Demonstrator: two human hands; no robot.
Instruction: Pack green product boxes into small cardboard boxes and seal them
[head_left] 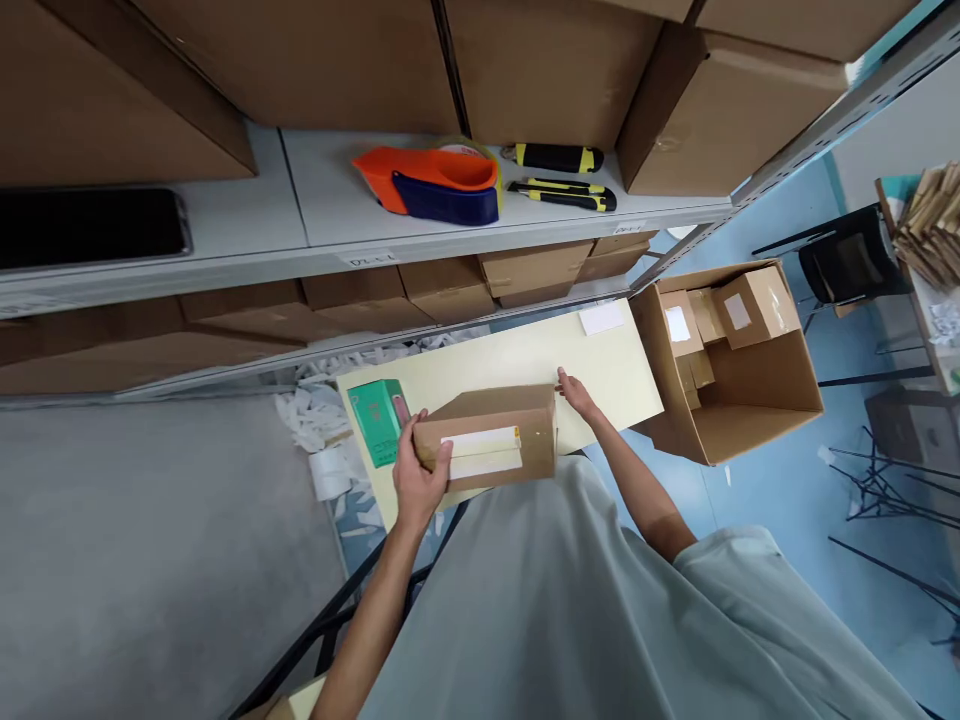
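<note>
A brown cardboard box (487, 430) is tilted in front of me, above a pale yellow board (517, 358). On its near side is a white label with a paler strip across it. My left hand (421, 475) grips its left end, thumb on the face by the label and fingers round the back edge. At the box's far right corner is my right hand (576, 394), with fingers apart and fingertips close to the edge; whether they touch it I cannot tell. Behind my left hand, a green box (377, 420) lies on the board.
A large open carton (750, 400) with several small boxes stands right of the board. The shelf (322, 215) ahead bears a tape dispenser (435, 185), two utility knives (562, 193), a phone (90, 228) and large cartons. White paper scraps (311, 410) lie beneath; a chair (847, 255) stands far right.
</note>
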